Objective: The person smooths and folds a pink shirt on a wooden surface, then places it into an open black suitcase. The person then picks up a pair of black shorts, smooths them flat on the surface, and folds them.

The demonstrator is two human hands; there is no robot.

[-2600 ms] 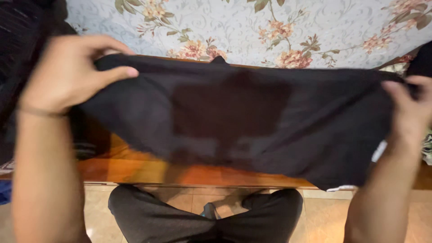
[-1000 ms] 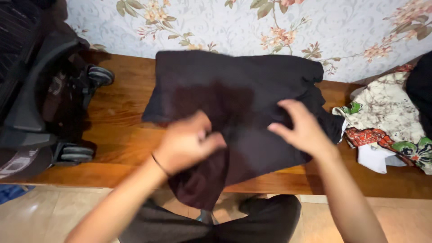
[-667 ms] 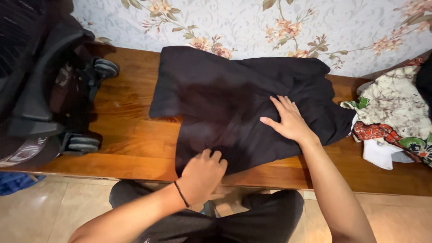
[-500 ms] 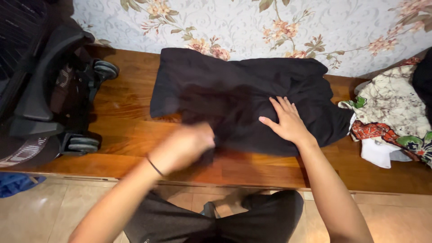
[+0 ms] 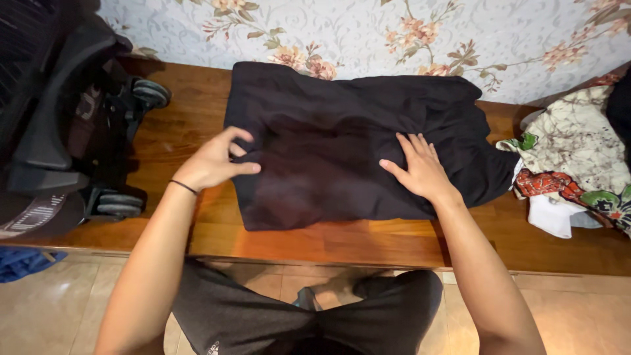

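**Both hands on the black garment, part-folded on the bench**

Left hand [image 5: 217, 161] sits at the left edge of the black garment [image 5: 342, 141], its fingers curled in and thumb meeting them, pinching a bit of the cloth there. Right hand [image 5: 419, 169] lies flat and open on the right half, fingers spread, palm pressing down; it grips nothing, only holds the fabric still.

Where the garment is: it lies on the wooden bench [image 5: 315, 240], pushed back against the flowered wall [image 5: 368, 33], roughly in the middle of the seat. To its left stands a dark wheeled bag [image 5: 72, 131], apart from it. To its right, a heap of patterned clothes [image 5: 572, 164] sits just beside the garment's far end, perhaps touching it; I cannot tell for sure.

How far along, as I judge it: the garment is already down and doubled over into a broad, roughly rectangular shape, its near edge and left edge fairly straight. The right end is still loose and lumpy, with cloth bunching out past the neat part toward the heap. So the folding looks partly done: laid flat and squared on one side, with the right side yet to be tidied and the whole not yet brought down to a small packet. The heap at the right looks unfolded.
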